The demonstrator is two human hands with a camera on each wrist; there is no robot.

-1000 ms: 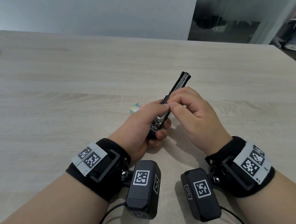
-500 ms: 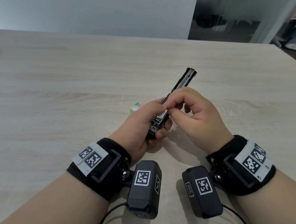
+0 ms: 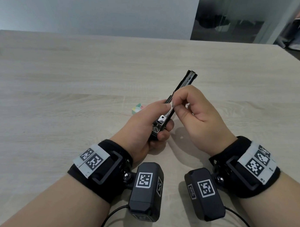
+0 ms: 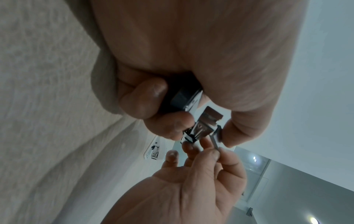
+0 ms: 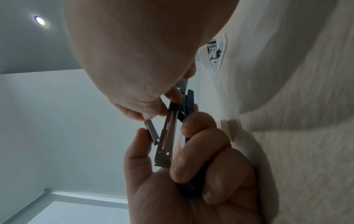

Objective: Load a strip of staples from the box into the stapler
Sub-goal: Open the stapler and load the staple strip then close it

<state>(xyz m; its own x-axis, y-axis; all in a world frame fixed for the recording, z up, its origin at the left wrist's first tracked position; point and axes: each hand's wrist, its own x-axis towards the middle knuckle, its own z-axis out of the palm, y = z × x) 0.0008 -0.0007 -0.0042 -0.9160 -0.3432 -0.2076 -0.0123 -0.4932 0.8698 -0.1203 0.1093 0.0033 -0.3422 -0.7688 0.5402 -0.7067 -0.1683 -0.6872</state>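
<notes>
1. While the left hand [image 3: 143, 125] grips the stapler [image 3: 166, 117] by its rear end, fingers curled around the black body, the front points up and away above the bench [image 3: 70, 95].
2. Stapler is open; metal magazine channel exposed [image 5: 165, 136].
3. Right hand [image 3: 195, 112] pinches a staple strip [image 5: 152, 133] between thumb and forefinger, its free end just beside the channel.
4. Staple box [image 3: 137, 108] lies on the bench behind the left hand, mostly hidden.
</notes>
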